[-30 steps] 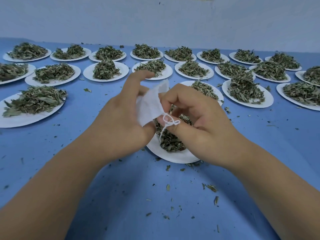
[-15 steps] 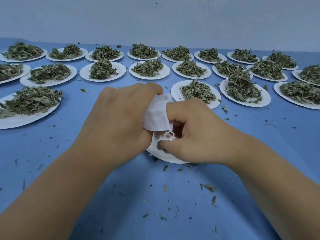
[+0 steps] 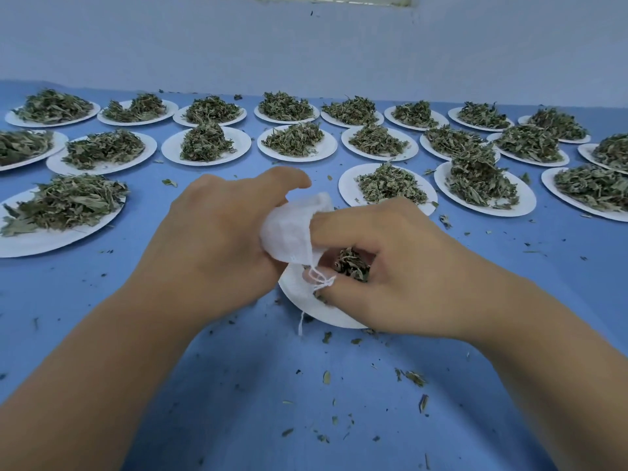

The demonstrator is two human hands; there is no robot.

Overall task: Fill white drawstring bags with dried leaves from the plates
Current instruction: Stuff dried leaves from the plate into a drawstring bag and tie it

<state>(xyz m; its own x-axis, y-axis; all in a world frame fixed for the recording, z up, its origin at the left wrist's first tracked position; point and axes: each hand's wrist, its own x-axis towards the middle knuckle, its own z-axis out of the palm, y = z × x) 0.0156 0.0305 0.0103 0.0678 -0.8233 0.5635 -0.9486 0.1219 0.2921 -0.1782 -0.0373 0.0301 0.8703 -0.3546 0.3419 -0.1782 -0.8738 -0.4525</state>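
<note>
My left hand (image 3: 217, 239) grips a small white drawstring bag (image 3: 290, 232) just above the near white plate (image 3: 302, 300). The bag's thin string (image 3: 317, 280) dangles down over the plate's edge. My right hand (image 3: 401, 270) is curled round a clump of dried green leaves (image 3: 353, 266) right beside the bag, fingertips against the cloth. Most of the near plate lies hidden under both hands.
Several white plates heaped with dried leaves cover the blue table in rows, the closest at left (image 3: 61, 212) and behind my right hand (image 3: 387, 185). Leaf crumbs (image 3: 411, 377) litter the blue surface near me. A pale wall stands behind the table.
Both hands came down onto the near plate. My right hand has closed on a clump of leaves beside the bag, and the string now hangs lower.
</note>
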